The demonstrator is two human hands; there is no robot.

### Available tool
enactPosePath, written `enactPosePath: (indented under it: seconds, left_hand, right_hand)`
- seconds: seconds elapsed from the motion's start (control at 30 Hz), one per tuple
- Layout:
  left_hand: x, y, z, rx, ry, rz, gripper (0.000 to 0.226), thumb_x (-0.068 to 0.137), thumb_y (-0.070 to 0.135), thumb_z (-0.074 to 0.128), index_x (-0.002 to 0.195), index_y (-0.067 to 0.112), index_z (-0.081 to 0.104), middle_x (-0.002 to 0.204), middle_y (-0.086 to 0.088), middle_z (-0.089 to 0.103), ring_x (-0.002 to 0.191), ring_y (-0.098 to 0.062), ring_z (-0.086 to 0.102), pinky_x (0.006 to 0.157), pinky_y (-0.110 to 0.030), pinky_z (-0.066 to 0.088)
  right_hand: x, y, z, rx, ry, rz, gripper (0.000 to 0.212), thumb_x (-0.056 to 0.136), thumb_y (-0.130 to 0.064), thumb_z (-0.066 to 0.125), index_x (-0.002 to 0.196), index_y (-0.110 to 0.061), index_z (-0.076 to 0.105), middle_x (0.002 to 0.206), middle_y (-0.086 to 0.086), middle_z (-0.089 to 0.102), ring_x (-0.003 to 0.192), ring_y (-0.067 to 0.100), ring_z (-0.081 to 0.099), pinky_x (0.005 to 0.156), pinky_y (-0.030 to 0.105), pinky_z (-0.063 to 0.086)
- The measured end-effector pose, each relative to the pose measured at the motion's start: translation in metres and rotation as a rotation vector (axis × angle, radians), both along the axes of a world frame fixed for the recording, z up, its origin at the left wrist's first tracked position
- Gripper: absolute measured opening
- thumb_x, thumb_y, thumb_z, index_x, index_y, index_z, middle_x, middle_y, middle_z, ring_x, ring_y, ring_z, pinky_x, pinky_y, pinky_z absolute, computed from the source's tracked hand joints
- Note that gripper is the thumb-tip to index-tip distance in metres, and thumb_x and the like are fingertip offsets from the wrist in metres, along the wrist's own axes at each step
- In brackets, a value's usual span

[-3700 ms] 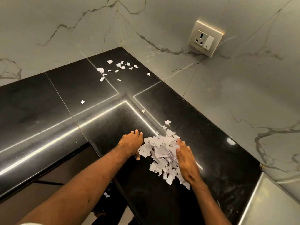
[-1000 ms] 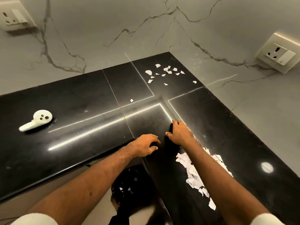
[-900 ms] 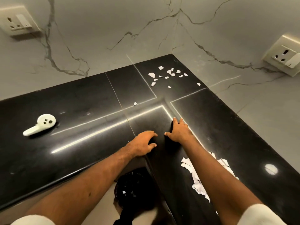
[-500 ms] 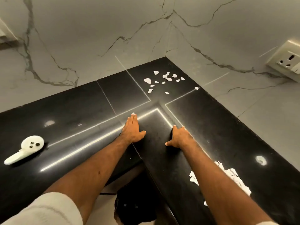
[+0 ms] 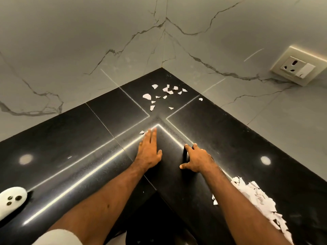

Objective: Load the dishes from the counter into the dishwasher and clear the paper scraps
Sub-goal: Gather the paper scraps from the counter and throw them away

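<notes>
The left hand (image 5: 149, 152) lies palm down on the black counter (image 5: 70, 138), its fingers (image 5: 152, 135) straight and pressed together, the thumb tucked along the side. It holds nothing. Just to the left of those fingertips, nearly touching them, sits one small paper scrap (image 5: 142, 132).

The right hand (image 5: 198, 160) rests on the counter beside the left, a gap of bare stone between them. Its thumb points out towards the left hand and its forefinger (image 5: 194, 146) reaches forward with the tip on the surface. The other fingers seem loosely bent, though the angle hides them, and nothing is gripped.

Well beyond both sets of fingertips, in the far corner where the two marble walls (image 5: 70, 50) meet, a scatter of scraps (image 5: 146, 96) lies spread apart on the stone. Behind the right hand's fingers, on the outer side of that forearm, a heaped pile of scraps (image 5: 254, 197) sits on the counter.

Far to the left of the left fingers, at the picture's edge, lies a white plastic object (image 5: 10, 200) with three dark dots. A wall socket (image 5: 297, 67) is fixed high to the right of the right fingers. A white sleeve (image 5: 56, 237) covers the left upper arm.
</notes>
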State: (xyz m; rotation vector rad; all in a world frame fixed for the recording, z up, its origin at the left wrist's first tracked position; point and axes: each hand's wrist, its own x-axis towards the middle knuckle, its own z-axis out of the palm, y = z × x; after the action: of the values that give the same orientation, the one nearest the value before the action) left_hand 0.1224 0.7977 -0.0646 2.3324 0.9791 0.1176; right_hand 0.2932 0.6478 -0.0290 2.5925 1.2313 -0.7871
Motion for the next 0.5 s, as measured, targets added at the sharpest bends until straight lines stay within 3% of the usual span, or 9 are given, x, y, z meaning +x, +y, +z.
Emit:
enactPosePath:
  seconds: [0.07,0.13,0.23,0.3,0.4,0.5]
  left_hand:
    - [-0.004,0.018,-0.002,0.033,0.080,0.092,0.111,0.091,0.050,0.065,0.161,0.016,-0.014,0.170,-0.007,-0.013,0.157,-0.027,-0.008,0.126,-0.047,0.005]
    - [-0.007,0.034,-0.002,0.000,0.165,0.090,0.112,0.090,0.058,0.063,0.162,0.011,-0.009,0.171,-0.007,-0.007,0.158,-0.026,-0.004,0.125,-0.044,0.004]
    - [-0.009,0.042,0.005,-0.201,0.058,-0.142,0.096,0.092,0.029,0.064,0.164,0.025,0.000,0.163,0.006,0.035,0.154,-0.019,0.024,0.121,-0.029,0.020]
    - [-0.006,0.031,0.011,-0.300,-0.009,-0.280,0.105,0.086,0.009,0.056,0.160,0.043,-0.010,0.150,0.020,0.051,0.148,-0.006,0.033,0.118,-0.024,0.028]
    - [-0.002,0.017,0.008,-0.354,-0.062,-0.207,0.109,0.082,0.007,0.054,0.158,0.045,-0.014,0.164,0.011,0.031,0.147,-0.013,0.037,0.111,-0.022,0.037]
    - [-0.002,0.018,-0.003,-0.292,0.036,-0.275,0.103,0.083,0.019,0.056,0.161,0.031,-0.009,0.171,-0.001,0.003,0.158,-0.017,0.002,0.125,-0.028,0.010]
  right_hand:
    - [-0.001,-0.004,-0.002,0.003,-0.004,0.008,0.110,0.081,-0.067,0.074,0.164,-0.034,0.009,0.172,0.007,0.007,0.150,0.040,0.030,0.110,0.057,0.045]
    - [-0.002,-0.004,-0.003,0.002,-0.002,0.003,0.111,0.081,-0.066,0.075,0.164,-0.035,0.008,0.172,0.007,0.007,0.150,0.040,0.029,0.111,0.058,0.044]
    - [-0.003,0.003,0.000,-0.003,0.007,-0.021,0.110,0.076,-0.063,0.081,0.161,-0.034,0.017,0.169,0.009,0.016,0.145,0.041,0.037,0.106,0.058,0.048]
    - [-0.002,0.005,0.001,0.004,0.003,-0.029,0.108,0.073,-0.061,0.083,0.159,-0.034,0.022,0.167,0.009,0.021,0.142,0.041,0.040,0.103,0.057,0.050]
    - [-0.001,0.002,-0.001,0.014,0.002,-0.023,0.110,0.075,-0.063,0.081,0.161,-0.035,0.018,0.168,0.008,0.018,0.144,0.041,0.038,0.104,0.058,0.049]
    - [-0.001,-0.003,-0.003,0.011,0.012,-0.029,0.110,0.079,-0.064,0.077,0.163,-0.036,0.012,0.172,0.006,0.008,0.151,0.040,0.029,0.109,0.058,0.045]
